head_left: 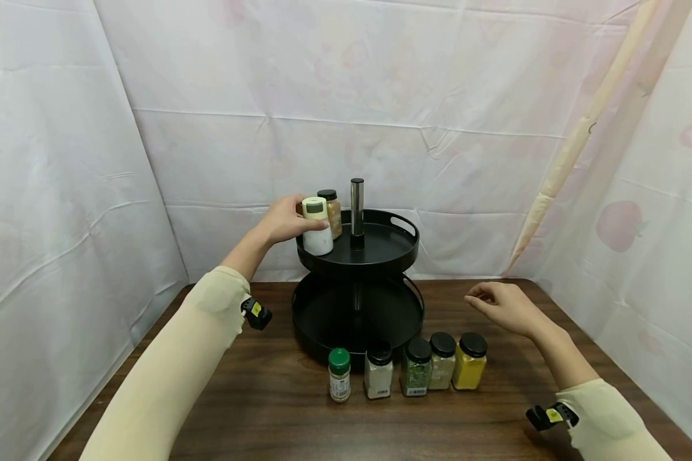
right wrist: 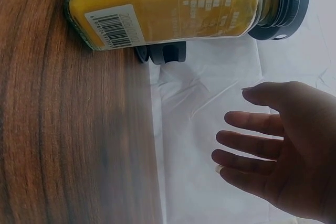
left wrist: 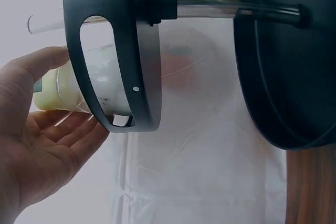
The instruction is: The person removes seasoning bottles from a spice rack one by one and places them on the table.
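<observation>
From the left wrist, the upper tray (left wrist: 125, 51) partly hides the shaker (left wrist: 67, 88).

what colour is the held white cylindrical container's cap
Pale yellow cap with dark green patch, clearest in the head view.

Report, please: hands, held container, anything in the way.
Left hand grips white container inside rim of upper tray. Right hand empty, near yellow jar. Tan jar close beside container; no plain obstruction.
</observation>
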The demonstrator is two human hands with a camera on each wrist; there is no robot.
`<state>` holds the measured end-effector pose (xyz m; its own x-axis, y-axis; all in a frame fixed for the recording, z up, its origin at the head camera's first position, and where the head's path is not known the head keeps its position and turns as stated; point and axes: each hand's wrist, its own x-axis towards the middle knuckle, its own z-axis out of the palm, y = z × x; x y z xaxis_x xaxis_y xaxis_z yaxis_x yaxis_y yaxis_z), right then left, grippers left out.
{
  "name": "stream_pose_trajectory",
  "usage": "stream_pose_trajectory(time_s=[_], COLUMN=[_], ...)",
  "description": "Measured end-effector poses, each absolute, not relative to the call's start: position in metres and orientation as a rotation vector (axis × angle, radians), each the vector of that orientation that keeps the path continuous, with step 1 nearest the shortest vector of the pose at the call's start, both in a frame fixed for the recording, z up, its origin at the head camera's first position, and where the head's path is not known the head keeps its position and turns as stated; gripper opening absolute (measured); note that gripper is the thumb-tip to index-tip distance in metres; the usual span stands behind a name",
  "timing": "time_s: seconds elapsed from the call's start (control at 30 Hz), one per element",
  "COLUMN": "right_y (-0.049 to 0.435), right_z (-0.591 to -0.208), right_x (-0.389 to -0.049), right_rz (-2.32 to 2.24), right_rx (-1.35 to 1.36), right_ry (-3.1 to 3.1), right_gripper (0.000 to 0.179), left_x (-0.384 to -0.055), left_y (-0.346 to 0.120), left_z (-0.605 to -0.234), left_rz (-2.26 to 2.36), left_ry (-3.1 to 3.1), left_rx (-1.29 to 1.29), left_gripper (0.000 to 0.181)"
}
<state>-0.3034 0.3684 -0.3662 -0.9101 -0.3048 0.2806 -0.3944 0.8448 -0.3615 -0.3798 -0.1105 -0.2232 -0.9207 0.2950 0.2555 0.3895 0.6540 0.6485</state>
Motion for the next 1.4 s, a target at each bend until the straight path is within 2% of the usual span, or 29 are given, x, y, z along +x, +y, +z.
stream_pose_trajectory(time_s=[0.23,0.47,0.7,0.93,1.4], right_y=[0.3679,0.3677,0.3674,0.3676,0.367], right_z=[-0.3659,-0.3657,-0.3651,-0.3666,-0.3669], right_x=[-0.3028,-0.3021,-0.3024,-0.3025,-0.3034], right_rz=[0.623,0.623,0.62,0.626,0.626], right_rx=[0.527,0.536,0.538,0.535,0.528], right_ry=[-2.812,-2.813,-2.803,-2.813,-2.822], right_gripper=[0.027,0.032,0.029,0.037,0.039], left_x=[-0.3816,-0.3806,-0.3822,-0.3832,-0.3824], left_y=[-0.1118,-0.1126,-0.1123,-0.1119,-0.1105], left_z=[-0.2237,-0.2241,-0.225,-0.227,-0.2259], left_rz=[-1.117,-1.134,-1.132,-1.108,-1.116], left_ry=[-2.74,-2.73,-2.714,-2.697,-2.687], left_rx=[-0.565,-0.567,-0.566,-0.576,-0.599], left_gripper=[0.062,0.06,0.057,0.052,0.055])
